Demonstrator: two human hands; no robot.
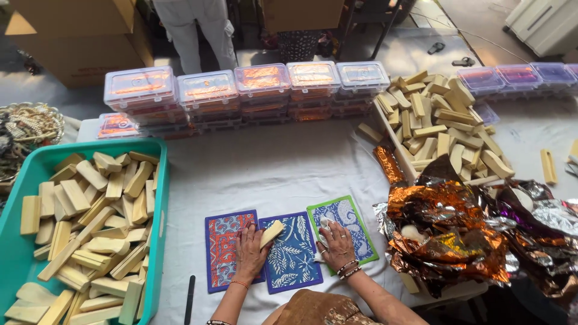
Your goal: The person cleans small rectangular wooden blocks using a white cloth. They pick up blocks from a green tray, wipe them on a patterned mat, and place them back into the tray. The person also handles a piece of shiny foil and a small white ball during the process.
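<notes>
Three patterned mats lie side by side on the white cloth: a red and blue mat [224,247], a blue leaf mat [296,256] and a green-bordered blue mat [349,222]. My left hand [250,250] rests where the red mat meets the blue leaf mat and holds a pale wooden block [272,232] tilted up to the right. My right hand [337,245] presses a small white cloth [324,241] onto the green-bordered mat; bracelets circle that wrist.
A teal bin [161,198] full of pale wooden blocks stands at the left. A white tray [391,135] heaped with more blocks sits at the right, crumpled orange and silver foil [448,235] in front of it. Stacked clear lidded boxes [262,90] line the back. A person stands behind them.
</notes>
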